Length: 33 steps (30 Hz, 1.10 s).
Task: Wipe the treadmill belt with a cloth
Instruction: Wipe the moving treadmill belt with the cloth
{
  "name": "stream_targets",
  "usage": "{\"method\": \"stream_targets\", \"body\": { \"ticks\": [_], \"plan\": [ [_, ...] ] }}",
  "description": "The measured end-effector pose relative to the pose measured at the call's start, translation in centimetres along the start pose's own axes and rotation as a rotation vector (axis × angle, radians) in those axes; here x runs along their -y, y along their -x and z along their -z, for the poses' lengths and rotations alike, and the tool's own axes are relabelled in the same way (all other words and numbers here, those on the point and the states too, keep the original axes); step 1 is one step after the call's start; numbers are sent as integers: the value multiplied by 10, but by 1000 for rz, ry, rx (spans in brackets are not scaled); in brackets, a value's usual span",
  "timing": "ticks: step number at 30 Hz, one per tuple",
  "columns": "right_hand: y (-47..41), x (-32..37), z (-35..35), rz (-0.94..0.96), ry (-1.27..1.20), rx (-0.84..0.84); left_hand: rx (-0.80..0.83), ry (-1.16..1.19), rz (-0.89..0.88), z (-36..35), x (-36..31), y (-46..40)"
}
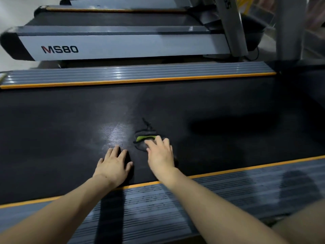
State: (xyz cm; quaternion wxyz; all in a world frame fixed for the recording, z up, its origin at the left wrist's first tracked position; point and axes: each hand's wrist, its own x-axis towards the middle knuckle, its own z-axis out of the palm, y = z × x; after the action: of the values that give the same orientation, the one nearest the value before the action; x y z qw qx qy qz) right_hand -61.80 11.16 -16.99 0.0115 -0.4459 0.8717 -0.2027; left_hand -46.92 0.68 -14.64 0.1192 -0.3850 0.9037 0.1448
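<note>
A second treadmill (123, 44) stands at 12 o'clock, parallel to the nearest machine. Its pale grey side panel carries the lettering "MS80" (59, 49), the M in red and the rest dark. A black end cap (12, 45) closes the panel at 10 o'clock. Its dark running surface (109, 19) lies above the panel, with an orange-edged strip (114, 10) behind it. A silver upright post (230, 27) leans at 1 o'clock, with blurred dark lettering near its top. A second grey post (288, 27) rises at 2 o'clock. Pale floor (10, 13) shows at 11 o'clock. Blurred yellow lines (245, 5) appear at the top right.
</note>
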Motion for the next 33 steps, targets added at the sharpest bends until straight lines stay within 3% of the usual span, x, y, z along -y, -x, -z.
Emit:
{"method": "stream_targets", "body": {
  "ticks": [3,9,12,14,19,23,28,31,33],
  "plan": [
    [-1,-44,20,123,43,1,-136,33,-39,-15,-4,14],
    [6,-178,76,-304,212,-123,-252,105,11,-31,-1,23],
    [7,-150,65,-469,198,-157,-295,85,0,-31,-2,24],
    [4,-106,46,-472,138,-187,-285,87,2,-30,-4,24],
    [11,4,3,-125,9,8,-306,100,25,-29,-5,25],
    [14,-52,24,98,24,36,-280,96,28,-30,-6,25],
    [19,-145,61,-217,162,-72,-238,88,7,-29,4,27],
    [14,-123,58,-411,162,-89,-233,42,0,-26,10,33],
    [13,-80,44,-434,111,-106,-244,62,28,-24,16,37]
  ]
}}
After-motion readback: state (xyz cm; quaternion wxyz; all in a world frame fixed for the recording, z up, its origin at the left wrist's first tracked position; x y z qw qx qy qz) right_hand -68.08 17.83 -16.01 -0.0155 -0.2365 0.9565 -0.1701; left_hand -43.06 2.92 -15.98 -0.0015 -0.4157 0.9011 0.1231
